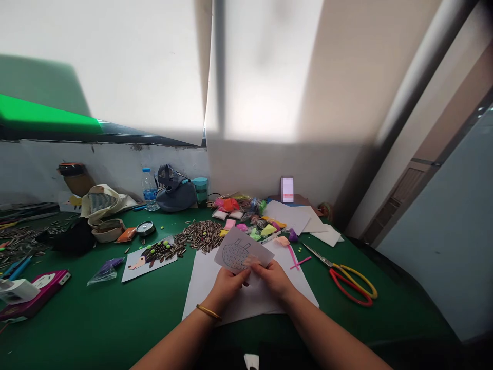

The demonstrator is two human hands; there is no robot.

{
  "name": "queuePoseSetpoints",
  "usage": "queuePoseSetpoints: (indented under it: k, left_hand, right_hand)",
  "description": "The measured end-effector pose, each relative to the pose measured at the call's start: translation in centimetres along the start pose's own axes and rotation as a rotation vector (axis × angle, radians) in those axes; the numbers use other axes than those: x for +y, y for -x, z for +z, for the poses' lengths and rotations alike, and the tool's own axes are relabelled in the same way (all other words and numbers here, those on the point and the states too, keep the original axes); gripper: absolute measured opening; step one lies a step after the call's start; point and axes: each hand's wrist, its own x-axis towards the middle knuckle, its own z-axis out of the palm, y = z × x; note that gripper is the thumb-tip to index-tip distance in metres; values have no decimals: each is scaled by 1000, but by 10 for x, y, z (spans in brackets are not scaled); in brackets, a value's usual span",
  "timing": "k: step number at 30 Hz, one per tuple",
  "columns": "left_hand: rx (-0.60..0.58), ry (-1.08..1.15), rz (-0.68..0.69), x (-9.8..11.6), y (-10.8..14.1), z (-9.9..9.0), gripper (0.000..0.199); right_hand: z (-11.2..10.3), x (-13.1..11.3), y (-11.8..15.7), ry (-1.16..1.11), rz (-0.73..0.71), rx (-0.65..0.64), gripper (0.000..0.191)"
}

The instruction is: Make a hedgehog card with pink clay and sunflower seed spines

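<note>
Both hands hold a small white card [230, 248] above the sheets of paper on the table. Its face carries a line drawing of a rounded, curly-bodied animal, legs pointing up. A pinkish patch shows near the card's lower right, partly behind my fingers. My left hand [230, 283] pinches the lower left edge, and my right hand [274, 276] grips the lower right edge. The hands are close together, thumbs in front. Beneath them lies white paper [196, 293], with pink clay strips [295, 257] at its right side.
Large scissors [348, 282] lie open at the right. Sunflower seeds [204, 235] are heaped behind the paper, beside a hedgehog picture [150, 257]. Bags of coloured clay [231, 205], a phone [287, 189], a water bottle [149, 191] and a bag [175, 192] stand along the back.
</note>
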Motion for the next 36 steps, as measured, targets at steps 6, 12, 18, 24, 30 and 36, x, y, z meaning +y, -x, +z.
queuePoseSetpoints:
  k: [6, 12, 18, 24, 30, 36]
  left_hand:
    - [-4, -24, 17, 8, 5, 5, 37]
    - [8, -20, 30, 9, 5, 6, 35]
    - [31, -13, 11, 5, 3, 1, 38]
    - [37, -9, 9, 6, 4, 3, 36]
    - [39, -7, 10, 6, 4, 3, 33]
    - [46, -4, 8, 3, 4, 3, 34]
  right_hand:
    - [3, 0, -1, 16, -12, 30, 46]
    - [0, 5, -2, -18, 1, 63, 48]
    - [-7, 8, -4, -95, 12, 105, 49]
    - [-8, 10, -4, -66, -3, 81, 49]
    - [-5, 6, -1, -84, 8, 68, 47]
    - [-7, 9, -2, -110, -13, 104, 46]
